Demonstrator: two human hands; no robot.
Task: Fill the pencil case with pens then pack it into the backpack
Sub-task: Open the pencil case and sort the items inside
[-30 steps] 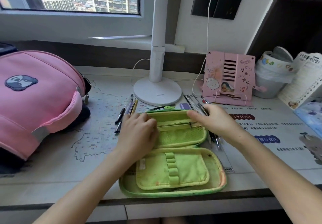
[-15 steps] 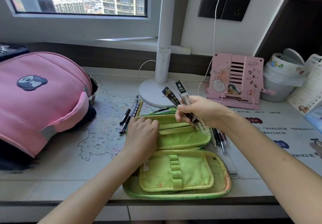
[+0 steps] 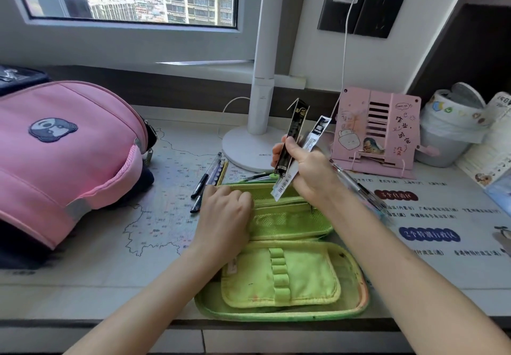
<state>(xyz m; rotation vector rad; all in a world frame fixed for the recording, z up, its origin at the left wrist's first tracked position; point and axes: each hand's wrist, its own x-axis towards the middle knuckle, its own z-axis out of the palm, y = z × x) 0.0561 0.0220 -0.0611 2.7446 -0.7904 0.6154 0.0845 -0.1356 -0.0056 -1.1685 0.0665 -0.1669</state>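
- Lying on its side at the left of the desk [image 3: 91, 269]: pink backpack [image 3: 63, 155], panda patch facing up, same spot as before.
- Loose pens [image 3: 206, 180] on the map mat between backpack and case, unmoved.
- Left hand [image 3: 224, 216] pressed flat on the left end of the case's upper half, fingers curled over the zip edge as in the earlier frames; grip closed down on the fabric, nothing pinched.
- Open at the front edge of the desk: lime-green pencil case [image 3: 282, 277], both halves spread; near half showing a flap with a row of elastic loops, all empty; far half showing a mesh zip pocket; some dark smudges on the rim.
- Raised since half a second ago: right hand [image 3: 307, 172], now above the case's far edge, before the white lamp base [image 3: 246, 147]; grip pinching two slim packaged refills [image 3: 293, 144], one black, one white with a barcode, held nearly upright and fanned apart.
- More pens [image 3: 359, 188] on the desk behind the right wrist, partly hidden.
- Pink book stand [image 3: 378, 128] to the right, near the wall.
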